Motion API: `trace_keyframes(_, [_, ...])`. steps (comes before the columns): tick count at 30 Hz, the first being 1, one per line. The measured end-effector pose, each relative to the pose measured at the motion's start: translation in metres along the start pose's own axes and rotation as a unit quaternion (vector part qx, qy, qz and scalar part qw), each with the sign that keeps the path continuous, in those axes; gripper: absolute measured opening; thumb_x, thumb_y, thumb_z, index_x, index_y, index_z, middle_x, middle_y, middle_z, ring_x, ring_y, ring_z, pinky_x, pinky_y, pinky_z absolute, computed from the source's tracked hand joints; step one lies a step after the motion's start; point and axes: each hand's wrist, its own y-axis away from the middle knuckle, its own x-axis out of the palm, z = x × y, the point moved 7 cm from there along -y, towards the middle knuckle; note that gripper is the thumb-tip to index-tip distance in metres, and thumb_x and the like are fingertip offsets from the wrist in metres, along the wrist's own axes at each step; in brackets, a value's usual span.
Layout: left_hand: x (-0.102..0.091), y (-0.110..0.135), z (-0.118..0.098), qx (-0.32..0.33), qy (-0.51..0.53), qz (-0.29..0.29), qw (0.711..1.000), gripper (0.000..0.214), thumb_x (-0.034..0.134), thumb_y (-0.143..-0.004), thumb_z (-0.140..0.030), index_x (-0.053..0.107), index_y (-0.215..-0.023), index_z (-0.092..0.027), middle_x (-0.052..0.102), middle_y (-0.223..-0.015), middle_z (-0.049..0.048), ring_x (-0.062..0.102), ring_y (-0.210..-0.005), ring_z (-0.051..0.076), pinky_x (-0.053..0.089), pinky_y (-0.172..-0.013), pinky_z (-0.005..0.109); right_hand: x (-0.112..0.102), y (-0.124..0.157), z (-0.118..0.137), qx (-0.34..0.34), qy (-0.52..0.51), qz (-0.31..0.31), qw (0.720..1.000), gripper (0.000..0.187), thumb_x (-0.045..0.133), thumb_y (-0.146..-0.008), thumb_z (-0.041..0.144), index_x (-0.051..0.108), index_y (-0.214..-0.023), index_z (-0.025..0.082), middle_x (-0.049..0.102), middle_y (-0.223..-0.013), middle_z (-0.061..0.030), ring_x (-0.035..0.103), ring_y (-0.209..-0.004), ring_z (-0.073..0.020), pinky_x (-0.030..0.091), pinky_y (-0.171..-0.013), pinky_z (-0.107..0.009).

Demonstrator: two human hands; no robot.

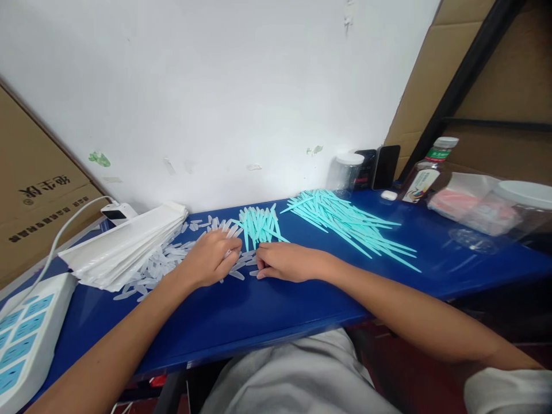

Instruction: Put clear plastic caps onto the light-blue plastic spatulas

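Note:
My left hand (214,258) is closed at the right end of a loose pile of translucent, leaf-shaped plastic pieces (157,265), its fingers curled down. My right hand (282,261) is closed just across from it, thumb and fingers drawn together beside several more of these pieces. What either hand grips is hidden by the fingers. Behind and between the hands lies a small heap of teal sticks with translucent pieces (260,223) among them. Farther right, a larger pile of long, thin teal sticks (345,221) spreads over the blue table (259,310).
White paper-like sleeves (129,247) are stacked at left, near a power strip (37,333) and a white device with a cable (118,213). A clear jar (347,172), phones (385,167), a bottle (426,172) and a white-lidded container (524,201) stand at right. A wall (237,103) rises behind.

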Motion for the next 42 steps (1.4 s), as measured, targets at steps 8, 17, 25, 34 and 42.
trace_keyframes(8, [-0.001,-0.001,-0.004,0.019,-0.025,-0.013,0.999,0.032,0.037,-0.097,-0.022,0.058,-0.074,-0.020,0.056,-0.066,0.0059,0.048,-0.063,0.023,0.035,-0.063,0.036,-0.050,0.010,0.008,-0.038,-0.217,-0.171,0.960,0.010,0.063,-0.102,0.028,0.063,-0.100,0.018,0.069,-0.080,0.0002,0.062,-0.072,-0.0135,0.046,-0.067,-0.025])
trace_keyframes(17, [0.006,0.002,-0.003,0.018,-0.034,-0.007,0.999,0.032,0.038,-0.096,-0.022,0.062,-0.076,-0.019,0.057,-0.068,0.0072,0.051,-0.066,0.024,0.036,-0.065,0.037,-0.045,0.008,0.012,-0.036,-0.229,-0.233,0.944,0.015,0.064,-0.101,0.029,0.073,-0.104,0.018,0.071,-0.083,-0.0016,0.062,-0.070,-0.0124,0.043,-0.061,-0.023])
trace_keyframes(25, [0.007,0.002,-0.005,0.039,-0.024,-0.009,0.999,0.030,0.039,-0.097,-0.022,0.062,-0.078,-0.018,0.059,-0.068,0.0067,0.051,-0.065,0.024,0.038,-0.066,0.038,-0.043,0.007,0.011,-0.041,-0.267,-0.245,0.931,0.019,0.067,-0.099,0.032,0.071,-0.112,0.019,0.075,-0.092,-0.0031,0.065,-0.068,-0.0121,0.046,-0.060,-0.023])
trace_keyframes(34, [0.011,0.004,-0.008,0.027,0.012,-0.010,1.000,0.036,0.037,-0.101,-0.024,0.060,-0.074,-0.018,0.060,-0.070,0.0068,0.052,-0.066,0.022,0.036,-0.065,0.036,-0.044,0.009,0.014,-0.062,-0.230,-0.305,0.922,0.012,0.073,-0.095,0.030,0.077,-0.092,0.019,0.076,-0.083,-0.0014,0.064,-0.068,-0.0125,0.045,-0.061,-0.024])
trace_keyframes(42, [0.009,0.002,-0.007,0.012,0.061,-0.025,0.998,0.042,0.033,-0.103,-0.030,0.060,-0.073,-0.018,0.062,-0.070,0.0071,0.053,-0.065,0.021,0.036,-0.065,0.035,-0.046,0.015,0.025,-0.124,-0.176,-0.341,0.915,0.011,0.070,-0.097,0.028,0.077,-0.095,0.020,0.071,-0.099,-0.0067,0.063,-0.077,-0.0149,0.049,-0.066,-0.027])
